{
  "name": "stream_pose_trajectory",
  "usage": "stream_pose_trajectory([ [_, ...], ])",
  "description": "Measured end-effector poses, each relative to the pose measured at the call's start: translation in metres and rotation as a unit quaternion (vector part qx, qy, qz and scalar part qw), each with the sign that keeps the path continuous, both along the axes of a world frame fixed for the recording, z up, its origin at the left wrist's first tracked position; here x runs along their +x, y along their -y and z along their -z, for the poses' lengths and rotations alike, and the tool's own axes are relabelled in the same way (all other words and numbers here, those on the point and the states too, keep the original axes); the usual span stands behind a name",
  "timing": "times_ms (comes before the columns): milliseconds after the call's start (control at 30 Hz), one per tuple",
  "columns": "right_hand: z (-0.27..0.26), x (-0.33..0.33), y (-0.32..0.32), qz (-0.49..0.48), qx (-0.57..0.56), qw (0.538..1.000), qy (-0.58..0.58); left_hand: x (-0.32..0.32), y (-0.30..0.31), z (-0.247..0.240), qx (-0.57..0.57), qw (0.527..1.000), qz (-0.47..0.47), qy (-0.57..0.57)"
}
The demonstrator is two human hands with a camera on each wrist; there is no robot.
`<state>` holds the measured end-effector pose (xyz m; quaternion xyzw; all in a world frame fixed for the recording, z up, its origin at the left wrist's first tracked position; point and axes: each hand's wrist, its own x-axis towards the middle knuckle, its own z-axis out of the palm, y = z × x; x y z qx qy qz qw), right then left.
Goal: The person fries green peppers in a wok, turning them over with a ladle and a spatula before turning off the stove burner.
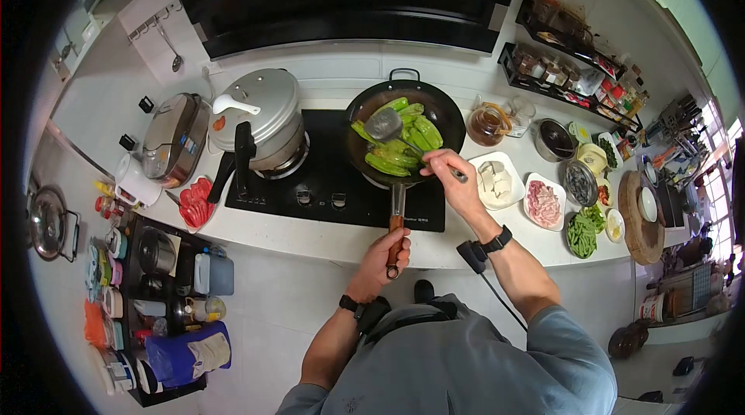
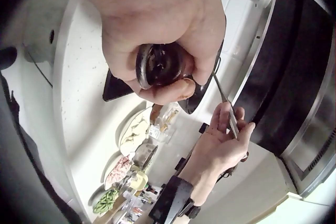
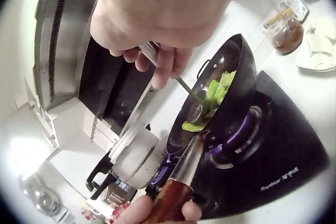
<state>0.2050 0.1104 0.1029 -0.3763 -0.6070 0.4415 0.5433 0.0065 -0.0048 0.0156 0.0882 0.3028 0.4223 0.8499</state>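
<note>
A black wok (image 1: 450, 116) sits over the right side of the stove, holding several long green peppers (image 1: 423, 133). My left hand (image 1: 379, 264) grips the wok's wooden handle (image 1: 396, 234), its fingers wrapped around it; the handle's end faces the camera in the left wrist view. With my right hand (image 1: 456, 182) I hold a metal spatula (image 1: 383, 125), whose blade lies on the peppers. In the right wrist view, my right hand (image 3: 157, 29) is above the wok, and a bluish-purple flame (image 3: 236, 139) shows beneath the pan.
On the left burner stands a large lidded pot (image 1: 268, 128) beside a plate of red slices (image 1: 195, 204). To the right are a plate of white pieces (image 1: 497, 182), a plate of sliced meat (image 1: 545, 202), green beans (image 1: 582, 235) and a round chopping board (image 1: 642, 240). A range hood (image 1: 349, 0) hangs above.
</note>
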Motion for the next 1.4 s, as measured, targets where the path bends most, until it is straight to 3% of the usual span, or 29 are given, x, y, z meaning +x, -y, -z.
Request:
stream_pose_trajectory([
  [100, -0.003, -0.019, -0.015, 0.008, -0.016, 0.999, -0.05, -0.002, 0.001, 0.002, 0.002, 1.0, -0.001, 0.001],
  [233, 0.004, -0.021, -0.027, 0.001, -0.054, 0.998, -0.031, -0.007, 0.0, 0.006, 0.008, 0.999, 0.015, 0.038],
  [533, -0.019, -0.016, -0.008, -0.008, -0.016, 0.993, 0.114, -0.005, -0.001, 0.005, 0.007, 0.999, 0.013, 0.036],
  [700, -0.005, -0.01, -0.011, -0.03, 0.011, 0.995, 0.094, -0.003, -0.001, 0.006, 0.007, 0.999, 0.011, 0.04],
  [767, -0.005, -0.003, -0.009, -0.02, 0.003, 0.997, 0.074, -0.001, 0.0, 0.003, 0.005, 1.0, 0.012, -0.007],
  [867, -0.008, 0.015, -0.008, 0.009, -0.021, 0.999, -0.024, -0.001, 0.001, -0.005, -0.004, 1.0, 0.01, -0.007],
  [1100, 0.008, 0.038, -0.005, 0.024, -0.037, 0.998, 0.042, -0.002, 0.001, -0.004, -0.011, 1.0, 0.016, -0.011],
  [1400, 0.005, 0.03, 0.012, 0.037, -0.043, 0.998, 0.022, -0.004, 0.003, 0.0, 0.004, 1.0, 0.017, 0.024],
])
